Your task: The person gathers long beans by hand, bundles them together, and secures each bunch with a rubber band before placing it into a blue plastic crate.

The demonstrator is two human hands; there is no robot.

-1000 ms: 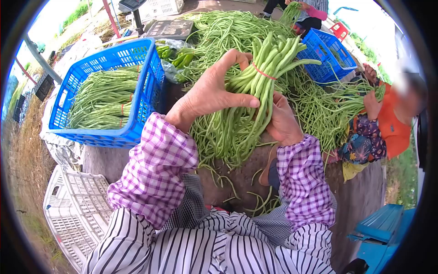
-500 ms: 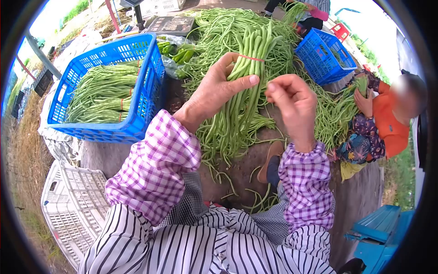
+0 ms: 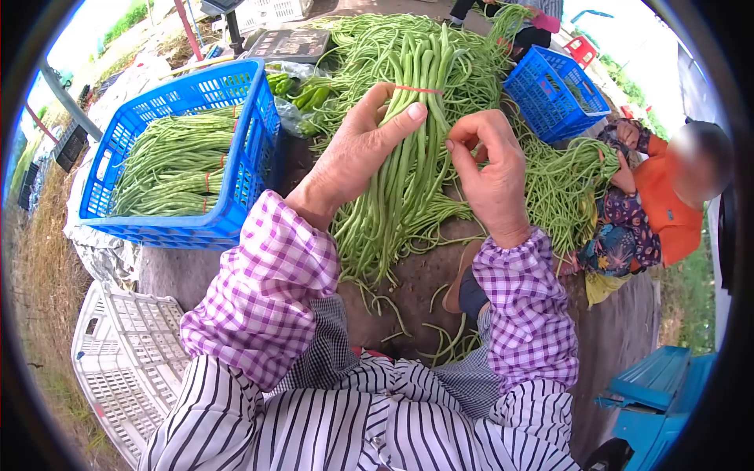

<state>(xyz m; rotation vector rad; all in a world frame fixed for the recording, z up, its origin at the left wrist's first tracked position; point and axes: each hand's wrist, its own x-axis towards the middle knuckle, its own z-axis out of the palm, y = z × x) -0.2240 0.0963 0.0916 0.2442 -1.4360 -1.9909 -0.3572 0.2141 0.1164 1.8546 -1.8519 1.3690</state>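
Observation:
My left hand (image 3: 357, 149) is wrapped round a bundle of long green beans (image 3: 422, 71), its thumb across the front. A red band (image 3: 419, 89) circles the bundle near its upper end, just above my thumb. The beans' long ends hang down toward the ground. At the bundle's right edge is my right hand (image 3: 491, 169), fingers curled and thumb drawn in as a pinch. Whatever lies between those fingertips, if anything, is too small to make out. Behind both hands spreads a large heap of loose long beans (image 3: 361, 39).
A blue crate (image 3: 259, 149) at left holds banded bean bundles. Green peppers (image 3: 314, 97) lie beside it. A second blue crate (image 3: 554, 94) stands back right. A person in orange (image 3: 671, 204) handles beans at right. A white crate (image 3: 126, 345) sits lower left.
Both hands and the bundle have shifted slightly left. My right hand has come down and in against the bundle's edge. The person at right has lowered a handful of beans.

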